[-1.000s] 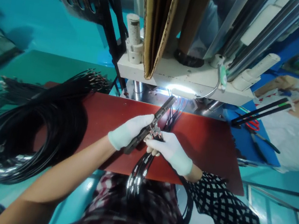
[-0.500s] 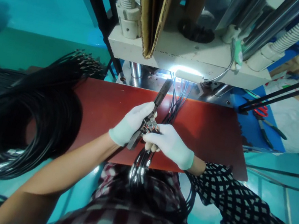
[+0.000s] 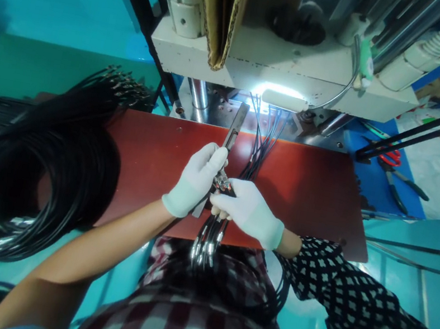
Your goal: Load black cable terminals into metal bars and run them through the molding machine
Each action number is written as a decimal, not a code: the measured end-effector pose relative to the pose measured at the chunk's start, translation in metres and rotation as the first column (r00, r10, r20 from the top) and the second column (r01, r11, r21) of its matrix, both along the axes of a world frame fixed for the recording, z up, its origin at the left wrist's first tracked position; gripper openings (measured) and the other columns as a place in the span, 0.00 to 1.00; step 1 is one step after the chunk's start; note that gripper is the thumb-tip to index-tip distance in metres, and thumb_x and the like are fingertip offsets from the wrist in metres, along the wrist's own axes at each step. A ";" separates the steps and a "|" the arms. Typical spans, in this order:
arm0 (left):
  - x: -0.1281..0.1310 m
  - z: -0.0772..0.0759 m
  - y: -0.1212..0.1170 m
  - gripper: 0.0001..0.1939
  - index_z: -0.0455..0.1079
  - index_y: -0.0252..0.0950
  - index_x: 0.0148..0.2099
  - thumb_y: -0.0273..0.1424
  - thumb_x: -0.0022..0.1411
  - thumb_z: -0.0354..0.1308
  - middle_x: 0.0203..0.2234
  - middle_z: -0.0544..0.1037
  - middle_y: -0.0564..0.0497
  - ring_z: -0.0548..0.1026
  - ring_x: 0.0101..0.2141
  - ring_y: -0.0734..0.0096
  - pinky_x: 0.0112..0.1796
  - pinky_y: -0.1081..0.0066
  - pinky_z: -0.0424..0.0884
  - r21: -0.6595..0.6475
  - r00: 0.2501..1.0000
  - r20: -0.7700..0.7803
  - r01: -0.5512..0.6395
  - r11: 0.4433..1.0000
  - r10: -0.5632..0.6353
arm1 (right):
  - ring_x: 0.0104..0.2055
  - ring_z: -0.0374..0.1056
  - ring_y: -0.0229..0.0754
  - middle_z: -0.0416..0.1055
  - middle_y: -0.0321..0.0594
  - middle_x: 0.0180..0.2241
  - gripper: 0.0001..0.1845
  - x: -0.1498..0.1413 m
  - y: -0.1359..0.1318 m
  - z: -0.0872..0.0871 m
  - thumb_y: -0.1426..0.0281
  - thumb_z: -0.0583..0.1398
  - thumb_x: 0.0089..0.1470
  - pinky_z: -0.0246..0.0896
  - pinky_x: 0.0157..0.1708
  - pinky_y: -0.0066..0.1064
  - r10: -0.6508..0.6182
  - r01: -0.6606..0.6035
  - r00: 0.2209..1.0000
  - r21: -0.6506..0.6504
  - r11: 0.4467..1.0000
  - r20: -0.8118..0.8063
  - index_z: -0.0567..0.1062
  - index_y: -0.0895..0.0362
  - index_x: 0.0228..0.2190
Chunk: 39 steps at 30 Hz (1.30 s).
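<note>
White-gloved, my left hand (image 3: 197,177) is closed around a long dark metal bar (image 3: 237,125), which tilts up toward the machine. My right hand (image 3: 250,206), gloved too, pinches a bunch of black cables (image 3: 211,234) by their ends. Small metal connectors (image 3: 223,182) on those ends sit against the bar between both hands. Below, the cables hang over the board's front edge toward my lap, with shiny metal parts along them. More thin cables (image 3: 265,138) run from the lit machine down behind my right hand.
The red-brown board (image 3: 303,196) lies before a press-like machine (image 3: 236,71) with a lamp (image 3: 284,101). Large coils of black cable (image 3: 88,164) rest at left. Red-handled pliers (image 3: 397,187) and two black rods (image 3: 421,132) are at right. Folded cardboard (image 3: 222,17) hangs in front.
My left hand has turned the bar slightly, so a lighter face now shows, and its thumb has moved up. My right hand stays on the cable ends. The view has shifted a little.
</note>
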<state>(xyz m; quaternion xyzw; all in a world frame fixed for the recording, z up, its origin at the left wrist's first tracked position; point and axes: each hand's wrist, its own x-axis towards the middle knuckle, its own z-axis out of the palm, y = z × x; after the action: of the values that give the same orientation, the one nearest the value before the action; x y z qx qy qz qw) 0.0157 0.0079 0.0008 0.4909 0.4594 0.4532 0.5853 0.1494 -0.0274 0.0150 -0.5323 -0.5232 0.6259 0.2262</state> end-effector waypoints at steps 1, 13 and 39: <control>0.000 0.001 0.000 0.21 0.64 0.36 0.32 0.49 0.66 0.55 0.21 0.64 0.57 0.63 0.22 0.79 0.25 0.76 0.61 0.016 1.000 -0.027 -0.010 1.000 0.010 | 0.24 0.71 0.36 0.77 0.41 0.25 0.06 0.001 -0.001 0.000 0.71 0.60 0.53 0.67 0.26 0.26 0.002 -0.001 1.000 0.011 1.000 -0.021 0.73 0.60 0.26; -0.010 -0.001 0.005 0.20 0.67 0.35 0.32 0.47 0.68 0.53 0.23 0.69 0.54 0.66 0.23 0.76 0.26 0.74 0.65 0.020 0.984 0.100 0.149 0.989 -0.151 | 0.25 0.63 0.35 0.68 0.32 0.22 0.14 0.017 0.000 0.007 0.62 0.65 0.52 0.58 0.28 0.28 -0.082 0.087 0.995 0.098 0.991 -0.053 0.71 0.59 0.26; -0.017 0.000 0.007 0.20 0.67 0.36 0.35 0.46 0.71 0.48 0.17 0.67 0.56 0.61 0.18 0.77 0.20 0.75 0.59 0.053 0.989 0.043 0.137 0.989 -0.140 | 0.33 0.63 0.36 0.70 0.35 0.31 0.08 0.016 0.006 0.012 0.66 0.60 0.57 0.60 0.37 0.29 -0.118 0.148 0.980 0.194 0.970 -0.160 0.75 0.58 0.35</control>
<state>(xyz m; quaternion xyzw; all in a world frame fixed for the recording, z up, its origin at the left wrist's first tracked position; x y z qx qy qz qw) -0.0018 0.0150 0.0005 0.5255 0.3990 0.4340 0.6135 0.1658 -0.0214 0.0268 -0.4926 -0.5297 0.5897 0.3593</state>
